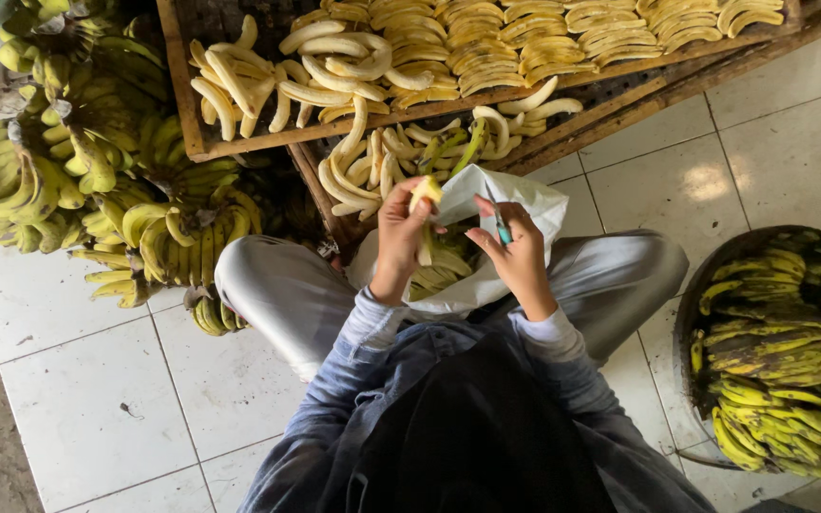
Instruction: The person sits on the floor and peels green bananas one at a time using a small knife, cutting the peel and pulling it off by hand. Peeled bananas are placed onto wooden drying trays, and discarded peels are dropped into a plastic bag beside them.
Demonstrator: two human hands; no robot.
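I see white floor tiles (87,418) filling the lower left and right of the frame, the widest open room for moving. Across the top run wooden trays (182,133) loaded with peeled bananas (486,47), their edges just above the hands. Unpeeled bunches (97,171) crowd the upper left, and a round basket (691,313) of green-yellow bananas sits at the right edge, so the sides are tight. In the middle, on my lap, lies a white plastic bag (525,204) holding peels. My left hand (399,237) has its grip closed around a half-peeled banana (424,195), centre frame, above the bag. I judge it light, soft and slippery where bare, easily bruised; best held low on the remaining skin. My right hand (517,252) is closed on a small teal-handled knife (501,228), just beside the banana.
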